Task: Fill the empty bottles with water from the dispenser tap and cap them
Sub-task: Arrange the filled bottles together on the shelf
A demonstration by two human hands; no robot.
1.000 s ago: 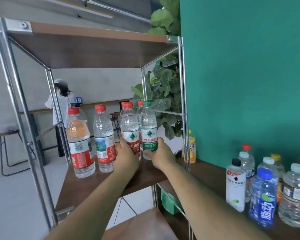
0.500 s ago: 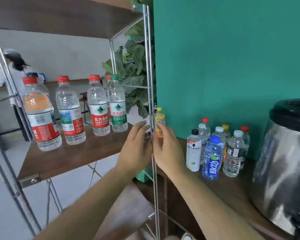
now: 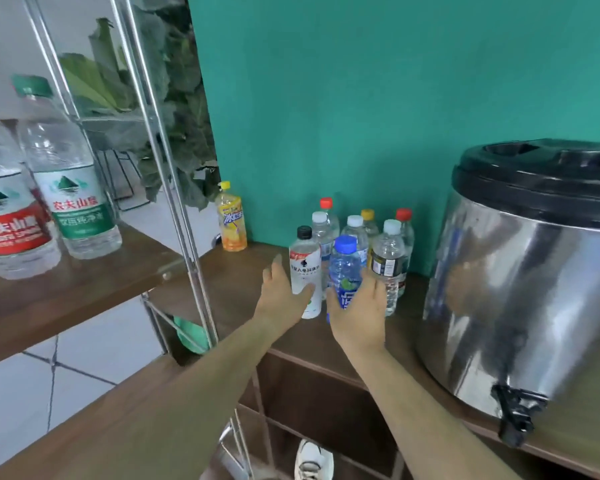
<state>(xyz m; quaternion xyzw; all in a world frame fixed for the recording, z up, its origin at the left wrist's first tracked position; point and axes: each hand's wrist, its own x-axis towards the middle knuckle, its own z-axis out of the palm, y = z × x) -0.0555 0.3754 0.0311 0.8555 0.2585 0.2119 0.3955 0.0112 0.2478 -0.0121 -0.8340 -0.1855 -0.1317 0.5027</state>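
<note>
A cluster of small capped bottles stands on the wooden counter (image 3: pixel 243 271) against the green wall. At its front are a white bottle with a black cap (image 3: pixel 303 268) and a blue bottle with a blue cap (image 3: pixel 344 265). My left hand (image 3: pixel 281 299) reaches the white bottle's left side with straight fingers, its thumb across the bottle's lower front. My right hand (image 3: pixel 357 306) is at the blue bottle, thumb on the left and straight fingers on the right, hiding its lower part. The steel water dispenser (image 3: pixel 520 289) stands at the right, its black tap (image 3: pixel 515 415) low at the front.
A yellow drink bottle (image 3: pixel 231 220) stands alone at the counter's left end. Larger bottles with a red label (image 3: pixel 11 230) and a green label (image 3: pixel 78 209) sit on the metal-framed shelf (image 3: pixel 84 289) at the left, with a plant behind. My shoe (image 3: pixel 312 462) shows below.
Both hands left the shelf bottles, passed the shelf's upright post and came down to the bottle cluster on the counter. The view swung right and down, bringing in the dispenser.
</note>
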